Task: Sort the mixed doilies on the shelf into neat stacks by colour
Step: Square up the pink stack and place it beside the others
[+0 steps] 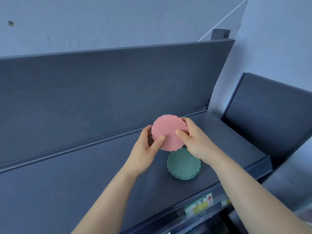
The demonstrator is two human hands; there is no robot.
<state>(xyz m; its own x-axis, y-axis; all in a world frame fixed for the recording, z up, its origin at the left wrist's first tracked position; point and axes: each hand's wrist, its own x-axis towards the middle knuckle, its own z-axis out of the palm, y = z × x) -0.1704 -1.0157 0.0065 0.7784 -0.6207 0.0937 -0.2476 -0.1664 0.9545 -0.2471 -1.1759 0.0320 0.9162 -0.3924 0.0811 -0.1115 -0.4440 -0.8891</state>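
Two hands, one pile: my left hand (148,150) and right hand (195,141) are pinching opposite edges of the round pink scalloped doilies (168,130) at frame centre, probably squaring them, above the round teal scalloped doily stack (184,166) lying on the grey shelf (76,179).

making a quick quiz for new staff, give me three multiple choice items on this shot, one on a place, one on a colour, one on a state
1. Where is the green stack?
A. on the shelf
B. on the floor
C. in a box

2. What colour are the raised doilies?
A. white
B. pink
C. yellow

3. How are the raised doilies held?
A. lying loose
B. by one hand only
C. by both hands

Answers:
1 A: it rests on the shelf, partly under the right hand.
2 B: their pink face shows.
3 C: the left hand and the right hand each pinch an edge.
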